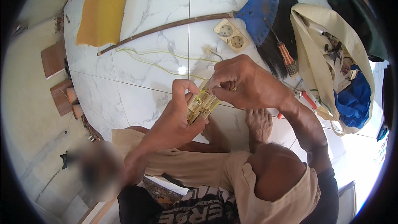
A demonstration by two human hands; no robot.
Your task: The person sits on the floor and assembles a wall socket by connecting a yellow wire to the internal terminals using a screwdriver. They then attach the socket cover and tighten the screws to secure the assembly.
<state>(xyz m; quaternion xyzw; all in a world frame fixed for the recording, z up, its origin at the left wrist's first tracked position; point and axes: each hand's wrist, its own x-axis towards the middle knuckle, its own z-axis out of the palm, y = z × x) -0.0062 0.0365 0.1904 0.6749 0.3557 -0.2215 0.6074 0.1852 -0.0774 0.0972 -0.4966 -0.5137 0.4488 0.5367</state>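
Observation:
My left hand (pixel 172 120) grips the open inner body of a cream electrical socket (pixel 200 108), whose metal contacts face up. Against its upper end, my right hand (pixel 251 82) has thumb and finger pinched on a thin yellow-green wire; the exact pinch point is partly hidden by the fingers. From there the wire (pixel 155 70) runs left in a loose loop across the tiles. A cream double socket cover (pixel 231 35) lies face up on the floor beyond my right hand.
A broom (pixel 255 10) with a blue head and long wooden handle lies beyond. Near it are a screwdriver (pixel 287 59), red-handled pliers (pixel 309 99) and a cream cloth bag (pixel 304 25) of items. At left is a yellow sheet (pixel 100 18). My bare foot (pixel 259 126) rests below the socket.

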